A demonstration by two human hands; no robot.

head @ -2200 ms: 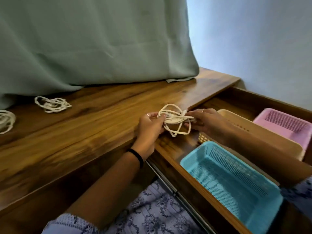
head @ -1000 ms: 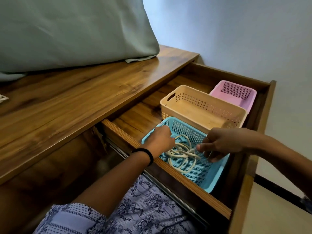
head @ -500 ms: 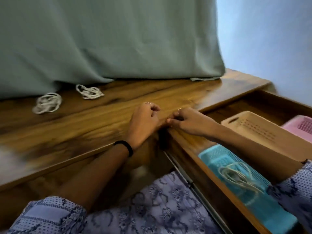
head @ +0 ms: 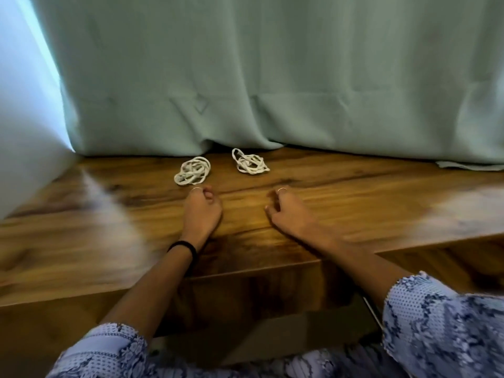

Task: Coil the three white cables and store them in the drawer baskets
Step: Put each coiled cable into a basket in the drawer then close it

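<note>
Two white cables lie bundled on the wooden desktop [head: 354, 192] near the curtain: one cable [head: 193, 174] to the left, the other cable [head: 249, 165] to the right. My left hand [head: 201, 211] hovers just in front of the left cable with fingers loosely curled, holding nothing. My right hand [head: 286, 211] is over the desk a little below the right cable, fingers loosely curled and empty. The drawer and its baskets are out of view.
A pale green curtain [head: 272, 77] hangs down to the desktop right behind the cables. A light wall [head: 21, 105] closes the left side. The desk's front edge runs below my wrists.
The first coiled cable went into the blue basket and both hands let go. The view swung left from the drawer, and both hands moved up the desk toward the two cables.
</note>
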